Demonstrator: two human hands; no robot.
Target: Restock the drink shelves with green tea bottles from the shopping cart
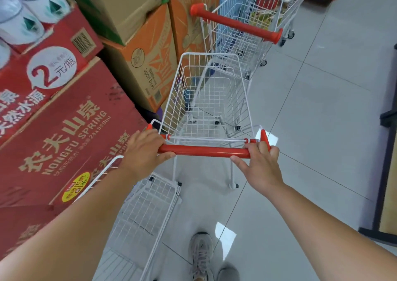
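A white wire shopping cart (206, 100) with a red handle bar (204, 151) stands on the floor in front of me. Its basket holds nothing that I can see. My left hand (144, 151) grips the left end of the bar. My right hand (261, 162) grips the right end, fingers curled over the bar and thumb stretched out below it. No green tea bottles and no drink shelves are in view.
Stacked red water cartons (64, 130) and orange sport drink cartons (150, 61) line the left side. A second white cart (240, 33) with a red handle stands ahead. Another wire basket (146, 212) sits low at my left. Grey tiled floor (322, 108) stretches right.
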